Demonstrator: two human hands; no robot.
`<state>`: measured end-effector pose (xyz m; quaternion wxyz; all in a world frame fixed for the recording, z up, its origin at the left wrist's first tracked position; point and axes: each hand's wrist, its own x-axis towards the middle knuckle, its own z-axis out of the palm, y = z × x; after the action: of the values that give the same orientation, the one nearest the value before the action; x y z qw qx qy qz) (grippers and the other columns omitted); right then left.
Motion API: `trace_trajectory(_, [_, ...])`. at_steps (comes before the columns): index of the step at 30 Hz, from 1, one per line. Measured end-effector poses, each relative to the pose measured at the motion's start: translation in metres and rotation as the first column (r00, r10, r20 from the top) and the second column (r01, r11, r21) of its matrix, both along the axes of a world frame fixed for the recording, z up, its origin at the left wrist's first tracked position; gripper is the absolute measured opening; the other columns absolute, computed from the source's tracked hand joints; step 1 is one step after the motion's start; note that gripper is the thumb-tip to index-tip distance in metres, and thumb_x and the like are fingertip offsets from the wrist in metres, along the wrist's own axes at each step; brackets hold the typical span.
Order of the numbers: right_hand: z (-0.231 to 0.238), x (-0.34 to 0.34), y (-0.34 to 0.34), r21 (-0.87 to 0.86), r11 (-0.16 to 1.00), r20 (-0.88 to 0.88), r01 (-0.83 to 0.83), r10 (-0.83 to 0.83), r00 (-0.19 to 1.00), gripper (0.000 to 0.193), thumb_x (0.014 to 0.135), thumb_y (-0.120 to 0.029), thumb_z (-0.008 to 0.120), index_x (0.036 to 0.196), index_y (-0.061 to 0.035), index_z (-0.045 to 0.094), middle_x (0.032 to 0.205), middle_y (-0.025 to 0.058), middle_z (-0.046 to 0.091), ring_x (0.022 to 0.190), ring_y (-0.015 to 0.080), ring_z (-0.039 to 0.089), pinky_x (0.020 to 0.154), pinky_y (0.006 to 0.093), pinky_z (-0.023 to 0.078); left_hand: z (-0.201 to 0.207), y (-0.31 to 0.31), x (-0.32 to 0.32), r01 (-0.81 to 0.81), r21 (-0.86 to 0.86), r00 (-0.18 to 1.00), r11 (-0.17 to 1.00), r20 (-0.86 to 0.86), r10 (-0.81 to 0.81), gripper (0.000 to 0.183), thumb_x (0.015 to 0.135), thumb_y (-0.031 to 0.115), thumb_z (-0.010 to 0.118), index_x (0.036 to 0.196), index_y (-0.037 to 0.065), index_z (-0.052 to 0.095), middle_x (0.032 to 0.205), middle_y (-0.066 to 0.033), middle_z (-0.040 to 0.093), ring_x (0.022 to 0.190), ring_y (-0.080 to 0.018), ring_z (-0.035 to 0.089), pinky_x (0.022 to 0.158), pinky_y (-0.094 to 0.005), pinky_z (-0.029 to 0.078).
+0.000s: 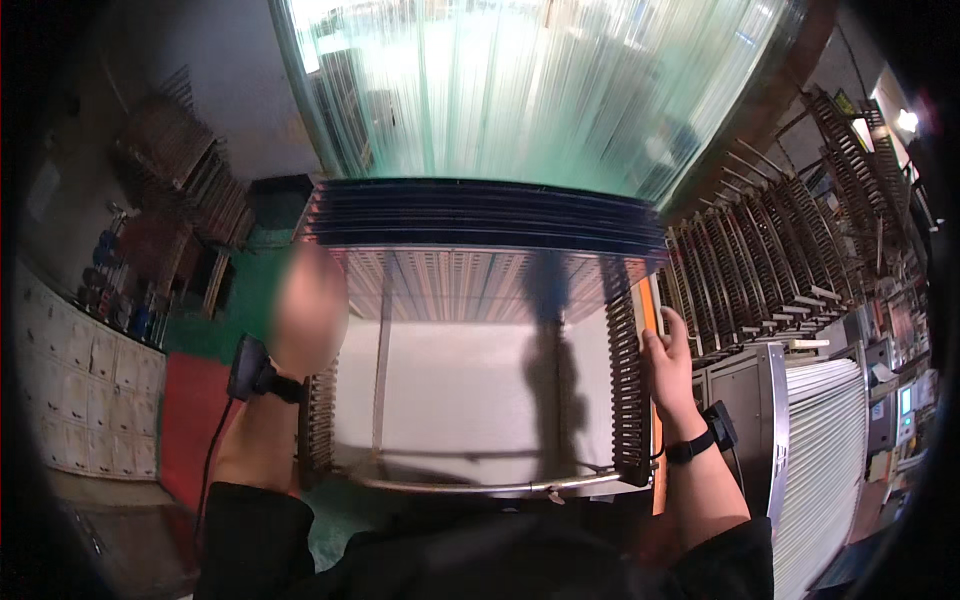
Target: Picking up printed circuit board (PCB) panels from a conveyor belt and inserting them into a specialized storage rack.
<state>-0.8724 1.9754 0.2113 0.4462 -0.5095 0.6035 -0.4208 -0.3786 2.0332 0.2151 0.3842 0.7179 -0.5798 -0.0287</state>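
In front of me stands a slotted rack [628, 400] with comb-like side walls and a white base [470, 400]. Several thin, dark panels [480, 215] stand side by side in its far end; the nearest shows a striped, patterned face. My left hand [310, 305] is at the rack's far left side, by the panels' edge, with its fingers smeared out. On the right, my right hand [672, 365] curls at the outer side wall, thumb against an orange strip [650, 310]. Its remaining fingers are partly hidden. Both wrists wear dark straps with small devices.
A translucent strip curtain [520, 90] hangs beyond the rack. More slotted racks [760, 260] line the right, with a metal cabinet [775, 430] nearer me. Brown racks [180, 170] stand far left, and pale lockers [90, 370] along the left side. Red and green flooring shows at left.
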Motion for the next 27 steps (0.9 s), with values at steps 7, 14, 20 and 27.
trace_trajectory(7, [0.000,0.018,-0.005,-0.098,0.984,-0.715,-0.149,0.035,0.698,0.049,0.093,-0.022,0.067,0.136,-0.0031,0.053,0.111,0.0229,0.063,0.096,0.0360,0.064,0.086,0.0439,0.051,-0.015,-0.007,0.006,-0.007,0.070,0.984,0.998,0.179,-0.005,0.054,0.082,0.017,0.075,0.128,0.001,0.051,0.128,-0.0222,0.055,0.113,-0.0451,0.056,0.096,-0.0483,0.049])
trace_trajectory(14, [-0.011,0.006,-0.008,-0.106,0.972,-0.646,-0.210,0.093,0.758,0.039,0.093,-0.017,0.068,0.126,-0.0003,0.056,0.109,0.0227,0.062,0.101,0.0387,0.062,0.089,0.0431,0.050,-0.011,-0.014,0.007,0.086,0.031,0.987,0.996,0.136,-0.089,0.045,0.083,0.013,0.076,0.122,0.002,0.059,0.121,-0.0177,0.061,0.112,-0.0396,0.058,0.095,-0.0450,0.048])
trace_trajectory(20, [-0.008,0.005,-0.011,-0.061,0.971,-0.619,-0.230,0.144,0.772,0.030,0.093,-0.016,0.068,0.115,0.0011,0.057,0.100,0.0218,0.058,0.093,0.0392,0.059,0.084,0.0434,0.048,-0.013,-0.012,0.005,0.056,0.037,0.987,0.998,-0.152,-0.050,0.040,0.083,0.008,0.075,0.120,0.002,0.060,0.103,-0.0129,0.064,0.095,-0.0361,0.059,0.082,-0.0452,0.048])
trace_trajectory(27, [-0.005,0.005,-0.008,-0.092,0.963,-0.667,-0.253,0.129,0.734,0.028,0.091,-0.017,0.069,0.109,0.0003,0.056,0.095,0.0216,0.055,0.089,0.0414,0.056,0.079,0.0452,0.047,-0.014,-0.013,0.007,0.089,0.001,0.989,0.996,0.122,-0.089,0.045,0.081,0.005,0.072,0.124,0.002,0.058,0.099,-0.0159,0.062,0.090,-0.0370,0.058,0.078,-0.0450,0.047])
